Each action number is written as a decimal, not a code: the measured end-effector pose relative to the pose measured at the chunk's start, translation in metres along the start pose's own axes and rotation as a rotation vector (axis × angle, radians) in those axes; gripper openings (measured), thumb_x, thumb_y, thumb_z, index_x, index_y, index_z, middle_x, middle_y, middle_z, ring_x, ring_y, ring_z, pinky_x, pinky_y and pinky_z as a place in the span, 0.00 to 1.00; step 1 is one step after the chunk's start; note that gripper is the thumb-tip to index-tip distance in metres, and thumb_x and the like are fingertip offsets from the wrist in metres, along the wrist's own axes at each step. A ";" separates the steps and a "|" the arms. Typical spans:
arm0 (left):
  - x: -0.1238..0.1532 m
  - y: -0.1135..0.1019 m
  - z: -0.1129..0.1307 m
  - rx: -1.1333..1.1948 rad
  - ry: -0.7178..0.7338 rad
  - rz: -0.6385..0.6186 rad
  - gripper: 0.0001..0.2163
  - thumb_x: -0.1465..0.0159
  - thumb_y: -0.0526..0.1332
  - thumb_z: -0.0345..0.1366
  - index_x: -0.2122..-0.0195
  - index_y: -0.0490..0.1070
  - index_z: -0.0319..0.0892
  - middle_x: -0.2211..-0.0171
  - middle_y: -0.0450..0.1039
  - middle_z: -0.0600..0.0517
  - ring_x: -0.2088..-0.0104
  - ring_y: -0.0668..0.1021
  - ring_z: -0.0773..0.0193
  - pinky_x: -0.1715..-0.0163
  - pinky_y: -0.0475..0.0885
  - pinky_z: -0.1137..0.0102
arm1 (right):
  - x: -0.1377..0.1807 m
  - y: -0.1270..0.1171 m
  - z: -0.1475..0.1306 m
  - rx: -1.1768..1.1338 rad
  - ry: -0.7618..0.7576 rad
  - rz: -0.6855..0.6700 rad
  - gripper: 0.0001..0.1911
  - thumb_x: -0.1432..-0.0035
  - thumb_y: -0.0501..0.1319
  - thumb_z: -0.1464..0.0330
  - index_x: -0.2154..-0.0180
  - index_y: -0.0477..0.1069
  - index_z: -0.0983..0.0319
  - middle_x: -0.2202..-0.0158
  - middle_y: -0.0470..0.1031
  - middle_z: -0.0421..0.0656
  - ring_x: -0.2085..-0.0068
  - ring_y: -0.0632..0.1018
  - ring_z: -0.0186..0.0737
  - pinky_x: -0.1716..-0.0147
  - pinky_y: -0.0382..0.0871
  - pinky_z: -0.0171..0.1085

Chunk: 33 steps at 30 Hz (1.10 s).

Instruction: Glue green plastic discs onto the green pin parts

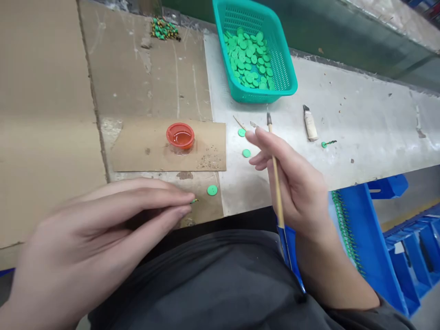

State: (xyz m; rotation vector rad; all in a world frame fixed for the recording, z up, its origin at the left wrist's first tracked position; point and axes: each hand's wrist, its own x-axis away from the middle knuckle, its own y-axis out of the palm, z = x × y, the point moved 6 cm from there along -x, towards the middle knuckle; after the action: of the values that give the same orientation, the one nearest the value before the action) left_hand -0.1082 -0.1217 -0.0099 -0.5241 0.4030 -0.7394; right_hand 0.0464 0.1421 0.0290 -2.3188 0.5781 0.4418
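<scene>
My left hand (99,233) is pinched at the fingertips on a small green-and-gold piece (194,200), most of it hidden by the fingers. Just right of those fingertips a green button-like disc (212,190) lies flat. My right hand (297,183) holds a thin wooden-handled paintbrush (276,178), its dark bristles pointing away from me. The fingers of that hand reach left over the pale table, close to a green two-holed disc (242,132); whether they touch it I cannot tell. Another green disc (246,153) lies a little nearer to me.
A red cup of liquid (180,136) stands on a cardboard strip (137,146). Behind is a teal basket (261,97) of green discs. A white-bodied tool (310,124) and a green disc with a stem (324,145) lie right. Blue trays (369,229) sit lower right.
</scene>
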 end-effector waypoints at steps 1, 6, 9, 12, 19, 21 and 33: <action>-0.003 0.001 0.004 -0.008 0.029 -0.002 0.04 0.17 0.74 0.49 0.48 0.91 0.63 0.48 0.88 0.60 0.50 0.89 0.59 0.40 0.87 0.69 | -0.002 -0.001 0.002 -0.013 -0.004 -0.031 0.28 0.10 0.57 0.67 0.20 0.75 0.41 0.22 0.83 0.44 0.41 0.92 0.52 0.41 0.93 0.57; -0.014 0.007 0.019 -0.048 0.102 0.026 0.06 0.16 0.73 0.47 0.45 0.92 0.58 0.45 0.89 0.57 0.48 0.91 0.60 0.43 0.88 0.73 | -0.007 -0.007 0.002 -0.080 0.022 0.031 0.24 0.10 0.60 0.61 0.22 0.77 0.45 0.22 0.83 0.45 0.40 0.92 0.56 0.41 0.95 0.60; -0.019 0.009 0.022 -0.015 0.060 0.013 0.06 0.17 0.75 0.49 0.48 0.91 0.57 0.47 0.89 0.58 0.53 0.90 0.63 0.48 0.86 0.77 | -0.007 -0.004 -0.002 -0.130 0.010 0.132 0.17 0.10 0.60 0.67 0.32 0.82 0.49 0.31 0.89 0.46 0.43 0.93 0.51 0.42 0.96 0.56; -0.025 0.010 0.027 0.008 0.055 0.004 0.08 0.17 0.75 0.50 0.52 0.91 0.57 0.52 0.89 0.59 0.59 0.88 0.67 0.49 0.85 0.79 | -0.005 0.008 -0.001 -0.223 0.017 0.164 0.11 0.11 0.62 0.69 0.35 0.76 0.50 0.39 0.90 0.45 0.47 0.95 0.46 0.51 0.97 0.47; -0.032 0.021 0.037 -0.068 0.100 -0.052 0.09 0.15 0.70 0.47 0.52 0.89 0.54 0.53 0.89 0.58 0.58 0.88 0.64 0.53 0.85 0.72 | 0.004 0.023 0.002 -0.312 0.003 0.126 0.09 0.11 0.65 0.69 0.37 0.71 0.53 0.39 0.90 0.46 0.40 0.96 0.47 0.51 0.96 0.41; -0.032 0.024 0.037 -0.110 0.086 -0.046 0.11 0.13 0.66 0.46 0.51 0.88 0.53 0.52 0.89 0.60 0.56 0.88 0.64 0.52 0.85 0.69 | 0.005 0.020 0.002 -0.247 -0.027 0.106 0.03 0.11 0.66 0.68 0.42 0.76 0.55 0.43 0.92 0.46 0.43 0.96 0.45 0.48 0.96 0.41; -0.040 0.027 0.045 -0.195 0.201 -0.058 0.06 0.14 0.69 0.38 0.51 0.86 0.52 0.55 0.87 0.58 0.59 0.86 0.66 0.57 0.81 0.73 | 0.012 0.018 0.003 -0.178 -0.179 0.155 0.07 0.13 0.66 0.72 0.42 0.80 0.56 0.45 0.93 0.45 0.46 0.94 0.42 0.42 0.93 0.41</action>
State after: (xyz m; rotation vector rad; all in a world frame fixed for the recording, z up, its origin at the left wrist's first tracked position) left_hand -0.0977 -0.0629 0.0167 -0.6492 0.6534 -0.8168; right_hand 0.0469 0.1291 0.0117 -2.3781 0.6557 0.7939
